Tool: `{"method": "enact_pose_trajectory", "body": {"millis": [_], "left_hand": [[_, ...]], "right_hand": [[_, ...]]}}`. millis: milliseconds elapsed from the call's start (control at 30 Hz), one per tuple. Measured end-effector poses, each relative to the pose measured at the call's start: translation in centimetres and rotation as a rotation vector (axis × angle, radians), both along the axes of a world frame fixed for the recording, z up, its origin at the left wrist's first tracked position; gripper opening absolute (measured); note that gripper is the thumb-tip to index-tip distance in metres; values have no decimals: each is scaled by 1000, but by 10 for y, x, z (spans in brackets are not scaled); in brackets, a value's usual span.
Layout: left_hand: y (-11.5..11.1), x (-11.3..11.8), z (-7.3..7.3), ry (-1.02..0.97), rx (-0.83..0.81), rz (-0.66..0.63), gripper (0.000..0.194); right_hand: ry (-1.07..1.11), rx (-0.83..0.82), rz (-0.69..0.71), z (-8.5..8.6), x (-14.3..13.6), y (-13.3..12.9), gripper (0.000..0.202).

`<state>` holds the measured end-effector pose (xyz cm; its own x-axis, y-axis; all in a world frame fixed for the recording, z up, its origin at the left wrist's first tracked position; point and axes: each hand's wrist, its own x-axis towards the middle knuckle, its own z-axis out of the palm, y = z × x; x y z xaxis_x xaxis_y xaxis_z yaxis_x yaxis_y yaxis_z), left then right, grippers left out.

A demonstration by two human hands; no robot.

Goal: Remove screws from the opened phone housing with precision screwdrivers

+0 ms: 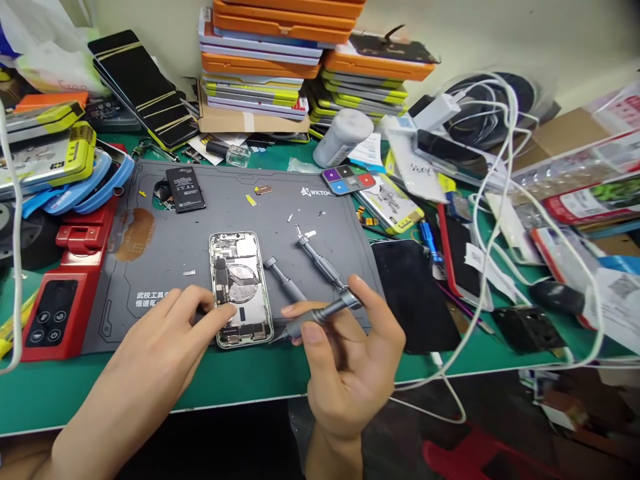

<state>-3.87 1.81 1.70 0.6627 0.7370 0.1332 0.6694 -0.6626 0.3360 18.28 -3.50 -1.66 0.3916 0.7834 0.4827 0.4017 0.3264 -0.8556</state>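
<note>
An opened smartphone (253, 303) lies on the grey work mat (165, 260), its inner parts and a round coil showing. My left hand (170, 333) holds it at the left edge, thumb over the inside and the other fingers bent beside the frame. In my right hand (353, 360) is a grey precision screwdriver (320, 315), gripped between thumb and fingers, its tip pointing left near the phone's lower right corner. Two similar tools, a nearer screwdriver (285, 280) and a longer screwdriver (320, 260), lie on the mat right of the phone.
A loose battery (185, 189) and small metal bits lie on the mat. A red device (65, 307) stands at the left, a dark phone (413, 293) at the right. Behind are stacked boxes (257, 80) and a grey bottle (343, 139). White cables (493, 233) loop at the right.
</note>
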Motion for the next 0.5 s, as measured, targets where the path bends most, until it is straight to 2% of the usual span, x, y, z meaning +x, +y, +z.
{"method": "enact_pose_trajectory", "body": {"millis": [133,333,500], "left_hand": [[2,2,5,-26,9,-2,40],[4,9,9,-81,14,14,25],[3,9,9,-110,-63,13,21]], "right_hand": [[22,5,24,3,0,0,62],[10,-1,9,3,0,-1,60],[31,1,24,2,1,-3,62]]}}
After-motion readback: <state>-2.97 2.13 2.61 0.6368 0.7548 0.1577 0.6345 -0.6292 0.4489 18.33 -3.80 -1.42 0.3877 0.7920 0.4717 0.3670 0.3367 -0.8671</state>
